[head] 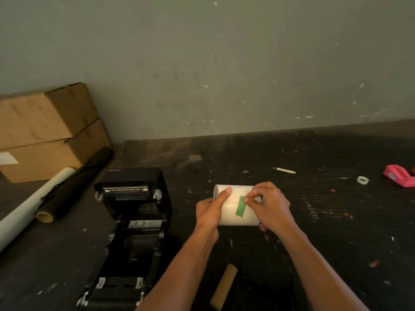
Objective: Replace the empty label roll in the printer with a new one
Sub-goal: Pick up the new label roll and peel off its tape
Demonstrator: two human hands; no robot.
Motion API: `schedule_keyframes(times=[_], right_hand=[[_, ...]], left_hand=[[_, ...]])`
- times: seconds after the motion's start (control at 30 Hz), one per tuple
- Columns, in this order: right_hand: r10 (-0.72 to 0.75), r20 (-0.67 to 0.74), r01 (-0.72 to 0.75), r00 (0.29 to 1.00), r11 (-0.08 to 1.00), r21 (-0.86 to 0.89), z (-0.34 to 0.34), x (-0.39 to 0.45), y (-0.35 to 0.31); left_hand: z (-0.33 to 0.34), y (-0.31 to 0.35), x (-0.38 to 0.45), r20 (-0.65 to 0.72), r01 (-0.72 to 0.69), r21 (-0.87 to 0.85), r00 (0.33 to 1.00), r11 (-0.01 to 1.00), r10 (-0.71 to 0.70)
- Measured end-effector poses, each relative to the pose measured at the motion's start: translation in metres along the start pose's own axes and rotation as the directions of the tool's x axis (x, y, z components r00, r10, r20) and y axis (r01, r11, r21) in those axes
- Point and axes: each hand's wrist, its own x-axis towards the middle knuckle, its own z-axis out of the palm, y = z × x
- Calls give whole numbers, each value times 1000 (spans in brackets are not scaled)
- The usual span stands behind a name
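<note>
I hold a new white label roll (pixel 231 215) above the dark table, right of the printer. My left hand (pixel 210 212) grips its left end, thumb lying across the top. My right hand (pixel 270 205) steadies the right end while thumb and forefinger pinch the upper end of a green tape strip (pixel 240 207) stuck across the roll's loose edge. The black label printer (pixel 132 221) stands open at the left, its lid tipped back and its roll bay bare. A brown cardboard core (pixel 224 286), the empty roll, lies on the table between my forearms.
Two stacked cardboard boxes (pixel 45 131) sit at the back left, with a white paper roll (pixel 29 205) and a black roll (pixel 74 187) lying in front of them. A pink tape dispenser (pixel 399 176), a small tape ring (pixel 362 180) and a pen-like stick (pixel 285 170) lie at the right.
</note>
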Motion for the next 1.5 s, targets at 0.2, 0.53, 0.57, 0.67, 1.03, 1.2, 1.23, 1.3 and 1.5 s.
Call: schedule_keyframes(times=[0.2,0.53,0.57,0.67,1.03,1.2,1.23,1.3,1.5], right_hand=[[-60,-4,60,998,993,-98,3,-5,-1],[-9,119,8,993,1000,11,2,-3,-1],[3,127,-2,992,1000,-4,2,-3,0],[22,156,-14,987,999,-48,3,-1,2],[-62,206,80,977,994,-81,-3,2,6],[-146,176,167,974,980,-110,-6,2,7],[-166,183,189,969,975,-116,-6,2,7],[-210,187,234,960,965,-120,-4,0,9],[-303,120,309,945,951,-30,2,-13,20]], left_hand=[[0,0,-1,-8,9,-1,1000,1000,-9],[-1,-4,-3,-6,15,30,1000,999,-15],[-1,-5,-3,-8,17,33,1000,999,-17],[-1,-7,-2,-18,28,38,999,999,-28],[-1,-8,-6,-29,27,58,999,998,-26],[0,-8,-5,-31,34,70,999,997,-32],[0,-9,-4,-32,39,71,999,997,-36],[0,-12,-2,-36,49,71,998,996,-46],[-3,-19,6,-67,80,61,995,995,-76]])
